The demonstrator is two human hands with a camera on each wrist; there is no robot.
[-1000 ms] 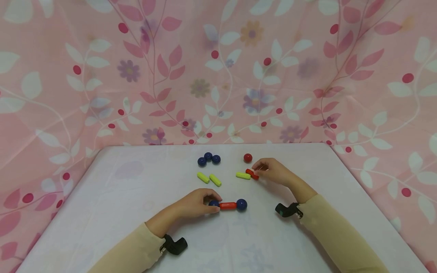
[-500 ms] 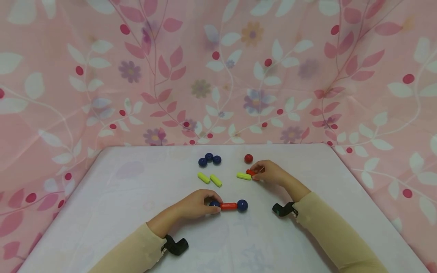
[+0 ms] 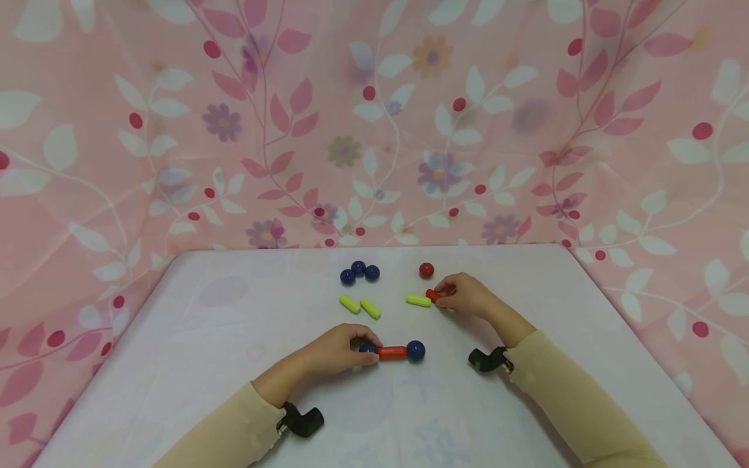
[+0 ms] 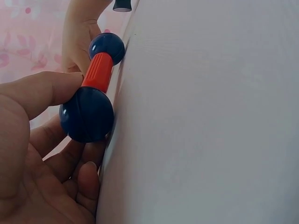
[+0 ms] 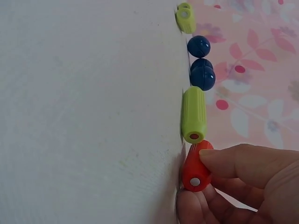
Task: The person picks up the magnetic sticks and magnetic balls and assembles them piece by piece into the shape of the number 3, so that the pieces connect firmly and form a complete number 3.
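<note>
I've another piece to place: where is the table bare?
Bare: the table left of the far blue balls, right of the right hand, and between the sleeves in front. Crowded: the centre, with yellow rods, the red ball and the left hand.

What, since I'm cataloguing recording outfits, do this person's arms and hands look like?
The left sleeve and right sleeve are long and plain beige. A black, angled camera sits at each wrist. The left hand and right hand wear no gloves.
</note>
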